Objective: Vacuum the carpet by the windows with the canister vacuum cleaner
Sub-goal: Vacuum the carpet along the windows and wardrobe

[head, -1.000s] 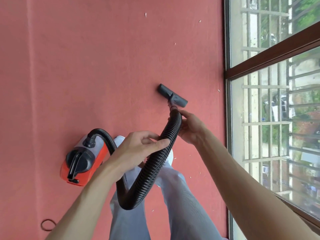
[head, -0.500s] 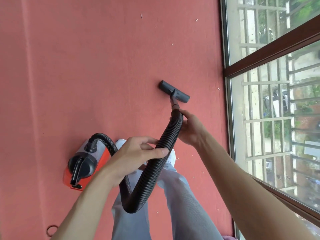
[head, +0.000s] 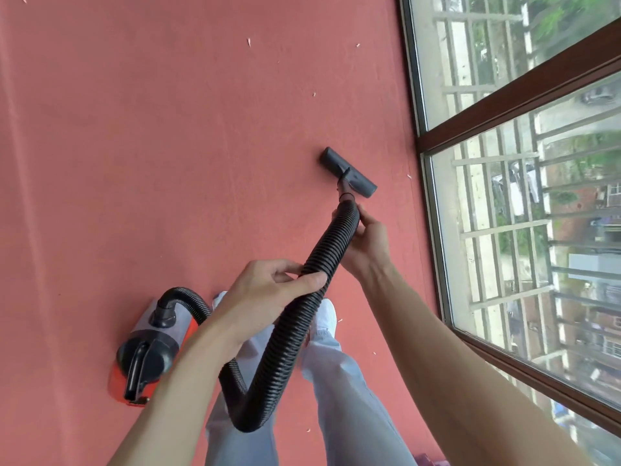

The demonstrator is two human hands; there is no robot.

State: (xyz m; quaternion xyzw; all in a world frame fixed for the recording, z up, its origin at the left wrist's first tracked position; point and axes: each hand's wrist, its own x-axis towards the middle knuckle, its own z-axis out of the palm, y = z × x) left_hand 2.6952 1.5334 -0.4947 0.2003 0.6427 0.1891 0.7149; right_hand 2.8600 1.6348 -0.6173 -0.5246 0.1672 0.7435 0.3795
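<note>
A small orange and grey canister vacuum (head: 148,351) stands on the red carpet (head: 168,163) at my lower left. Its black ribbed hose (head: 289,334) loops down past my legs and rises to a dark T-shaped floor nozzle (head: 349,172) lying flat on the carpet near the windows. My left hand (head: 268,290) grips the hose around its middle. My right hand (head: 364,240) holds the hose end just behind the nozzle.
Tall windows (head: 504,163) with a brown frame run along the right edge of the carpet. Small white scraps (head: 249,42) lie scattered on the carpet ahead and by the window track. My legs in pale trousers and white shoes (head: 324,317) stand between canister and window.
The nozzle has slid forward on the carpet, away from my feet, with my right hand following. The hose has stretched straighter between my hands. The canister stays in place.
</note>
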